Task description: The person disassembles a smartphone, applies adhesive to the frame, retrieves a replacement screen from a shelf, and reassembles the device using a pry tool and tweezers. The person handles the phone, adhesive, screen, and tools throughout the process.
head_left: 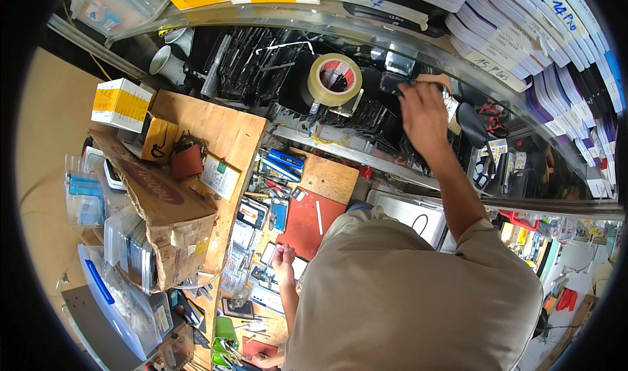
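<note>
My right hand reaches far forward into a glass-fronted display case, its fingers curled at a small dark object that I cannot identify. Just right of the fingertips is a tan curved piece. A roll of clear tape lies to the hand's left, on top of rows of thin black packs. Low over the cluttered wooden workbench, my left hand has its fingers drawn together; whether they hold anything is hidden. Below it are phone parts and a red-brown mat.
Stacks of phone boxes stand above the case. On the left, a cardboard box and a yellow-white box sit on the wood beside clear plastic bins. Another person's hand is at the bench's near end, by a green holder.
</note>
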A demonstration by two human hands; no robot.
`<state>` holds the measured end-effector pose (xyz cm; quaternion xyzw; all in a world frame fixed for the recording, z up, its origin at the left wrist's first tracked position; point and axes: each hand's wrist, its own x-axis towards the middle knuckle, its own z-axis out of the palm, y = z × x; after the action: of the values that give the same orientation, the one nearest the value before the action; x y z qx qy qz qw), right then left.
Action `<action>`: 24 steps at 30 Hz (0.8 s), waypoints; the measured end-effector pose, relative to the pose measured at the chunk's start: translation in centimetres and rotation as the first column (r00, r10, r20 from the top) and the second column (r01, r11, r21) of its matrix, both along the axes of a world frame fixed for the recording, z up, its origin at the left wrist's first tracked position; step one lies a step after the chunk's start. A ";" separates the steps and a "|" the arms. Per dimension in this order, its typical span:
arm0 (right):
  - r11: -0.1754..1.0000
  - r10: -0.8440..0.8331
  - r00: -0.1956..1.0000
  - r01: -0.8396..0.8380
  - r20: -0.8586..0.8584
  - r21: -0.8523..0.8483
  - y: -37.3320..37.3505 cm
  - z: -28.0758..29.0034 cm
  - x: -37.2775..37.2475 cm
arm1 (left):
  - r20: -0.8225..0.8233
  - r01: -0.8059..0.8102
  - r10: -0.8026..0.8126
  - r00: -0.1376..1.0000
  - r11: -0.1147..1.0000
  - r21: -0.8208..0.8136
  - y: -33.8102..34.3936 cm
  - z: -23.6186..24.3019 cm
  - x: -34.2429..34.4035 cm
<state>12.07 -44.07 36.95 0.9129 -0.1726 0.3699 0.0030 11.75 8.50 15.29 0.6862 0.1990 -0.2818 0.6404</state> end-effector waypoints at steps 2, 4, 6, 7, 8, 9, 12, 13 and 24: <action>0.994 0.041 0.991 -0.028 0.126 -0.104 -1.1 1.9 0.3 | 0.025 0.032 -0.032 0.999 0.999 0.024 0.3 -0.4 -0.6; 0.991 0.084 0.961 -0.052 0.264 -0.126 -0.7 3.3 0.8 | 0.007 0.014 -0.014 1.000 1.000 0.023 0.4 -0.7 -1.0; 0.974 0.219 0.935 -0.191 0.280 -0.125 0.9 4.3 1.8 | 0.010 -0.013 0.013 1.000 1.000 0.026 0.1 -0.8 -1.4; 0.955 0.295 0.905 -0.264 0.308 -0.138 1.9 4.6 2.8 | 0.012 -0.016 0.016 1.000 1.000 0.010 -0.1 -0.8 -1.4; 0.929 0.366 0.872 -0.319 0.326 -0.188 3.0 4.8 4.4 | 0.001 -0.026 0.026 1.000 1.000 0.008 -0.5 -0.8 -1.3; 0.911 0.412 0.854 -0.377 0.317 -0.168 4.1 5.0 6.1 | 0.013 -0.025 0.024 1.000 1.000 0.007 -0.8 -0.7 -1.3; 0.825 0.565 0.751 -0.500 0.341 -0.265 6.7 5.1 13.6 | 0.058 -0.027 0.027 0.998 1.000 0.007 -1.5 -0.4 -0.9; 0.812 0.576 0.777 -0.509 0.252 -0.286 7.4 4.8 15.7 | 0.077 -0.032 0.031 0.997 0.999 0.009 -1.6 -0.3 -0.8; 0.870 0.469 0.873 -0.483 -0.134 -0.099 11.7 0.2 31.3 | 0.064 -0.215 0.210 0.976 0.974 0.077 0.2 -1.3 -5.7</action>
<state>43.41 -32.41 37.11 0.9433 0.0823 0.3209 -0.0201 6.01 8.73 13.98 0.6946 0.2648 -0.1841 0.6430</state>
